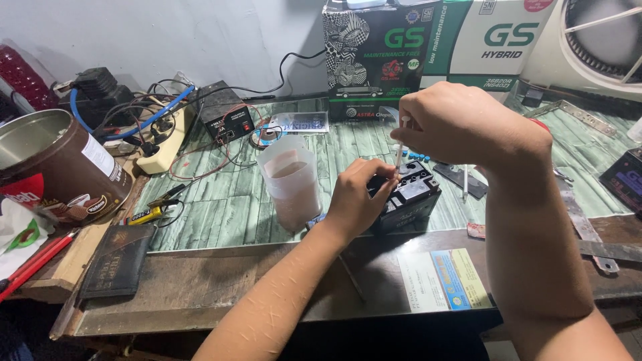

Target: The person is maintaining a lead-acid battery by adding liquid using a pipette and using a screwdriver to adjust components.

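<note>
Your right hand is closed in a pinch on a thin syringe held upright, its tip down at the top of the small black battery. Your left hand is curled against the battery's near left side, bracing it. Keep the syringe vertical over the port under your fingers, and keep the brace firm so the battery does not slide. The cup of liquid stands just left of your left hand; mind your wrist.

Battery: black. Jug: translucent white. Tabletop: green wood-plank pattern. Tin: brown. Cable: blue. Cartons: green, white, black.
</note>
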